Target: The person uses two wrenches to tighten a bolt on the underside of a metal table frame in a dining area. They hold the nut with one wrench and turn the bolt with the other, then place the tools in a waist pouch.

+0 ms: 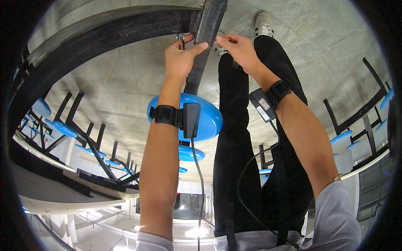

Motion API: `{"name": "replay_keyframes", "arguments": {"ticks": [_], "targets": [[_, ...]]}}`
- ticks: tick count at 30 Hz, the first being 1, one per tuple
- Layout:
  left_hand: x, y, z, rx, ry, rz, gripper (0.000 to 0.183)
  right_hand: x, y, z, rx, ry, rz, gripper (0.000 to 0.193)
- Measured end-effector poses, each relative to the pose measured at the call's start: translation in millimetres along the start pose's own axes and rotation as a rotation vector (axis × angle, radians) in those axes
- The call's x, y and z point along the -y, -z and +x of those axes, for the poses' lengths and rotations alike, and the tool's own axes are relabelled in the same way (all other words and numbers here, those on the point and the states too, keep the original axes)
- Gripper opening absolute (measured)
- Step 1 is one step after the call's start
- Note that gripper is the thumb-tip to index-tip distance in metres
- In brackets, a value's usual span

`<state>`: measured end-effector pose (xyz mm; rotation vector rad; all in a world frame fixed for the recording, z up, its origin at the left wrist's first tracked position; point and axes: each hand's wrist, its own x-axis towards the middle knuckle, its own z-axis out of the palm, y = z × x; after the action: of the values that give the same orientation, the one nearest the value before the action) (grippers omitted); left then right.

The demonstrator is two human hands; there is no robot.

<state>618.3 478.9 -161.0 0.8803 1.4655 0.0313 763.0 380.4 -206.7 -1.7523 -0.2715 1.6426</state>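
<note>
A black metal beam (212, 23) comes down from the top edge, with a shorter black bracket along its side. My left hand (179, 58) is at the lower end of this piece, its thumb pressed on the metal and its fingers curled partly out of sight behind. A small shiny round metal part (180, 37) shows beside the left fingers; its kind is unclear. On the beam's other side, my right hand (240, 49) has its thumb and index finger pinched together close to the metal edge. Whatever lies between them is too small to make out.
A curved-looking black rail (109, 35) joins the beam from the left. Below the hands is a blue round stool seat (205, 117). Cabled boxes (191, 120) are strapped to both wrists. Black frames with blue seats (65, 129) stand on both sides over the grey floor (326, 37).
</note>
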Motion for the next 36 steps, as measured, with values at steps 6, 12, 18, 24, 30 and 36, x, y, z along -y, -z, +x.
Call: {"name": "replay_keyframes", "arguments": {"ticks": [6,12,18,24,30,36], "targets": [[4.9,0.6,1.1,-0.007,-0.043,-0.003,0.055,8.5,5.0,-1.2,0.064,-0.034,0.021,0.040],[6.0,-0.4,1.9,-0.002,-0.046,-0.019,0.054,7.7,7.1,1.6,0.148,-0.036,0.034,0.037],[5.3,-0.1,1.2,-0.045,-0.069,-0.032,0.053,7.8,1.7,-3.9,0.020,0.007,0.146,0.026],[-0.8,-1.5,-3.5,-0.051,-0.071,-0.015,0.051,5.4,5.2,-7.2,0.020,0.022,0.272,0.029],[-1.3,-2.6,-3.2,-0.049,-0.073,-0.020,0.051,-1.1,5.8,-3.1,0.039,0.071,0.233,0.029],[2.3,-2.3,-1.5,-0.060,-0.100,0.003,0.052,1.9,3.8,-3.7,0.019,0.083,0.222,0.031]]}}
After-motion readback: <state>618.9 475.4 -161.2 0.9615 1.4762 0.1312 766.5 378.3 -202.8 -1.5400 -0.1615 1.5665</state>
